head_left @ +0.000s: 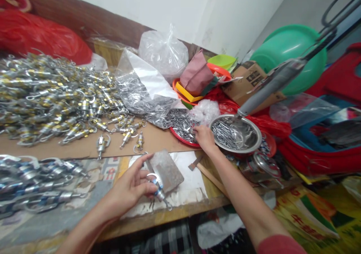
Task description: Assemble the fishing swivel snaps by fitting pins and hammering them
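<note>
My left hand (132, 184) is closed around a silver metal hook fitting (160, 193) with a blue band and a small eye at its lower end. It holds the fitting at the edge of a flat steel block (168, 173), which lies on white paper. My right hand (203, 136) reaches to a red tray (180, 136) heaped with small metal pins (182, 124). Its fingers are bent together at the pile's right edge, and their tips are partly hidden. A hammer (207, 172) with a wooden handle lies under my right forearm.
Yellow-banded fittings (56, 100) are heaped at the left, with blue-banded ones (36, 186) in front. A steel bowl (235, 133) of metal pins stands right of the tray. Behind are clear plastic bags (163, 53). A grey metal arm (270, 85) slants down over the bowl.
</note>
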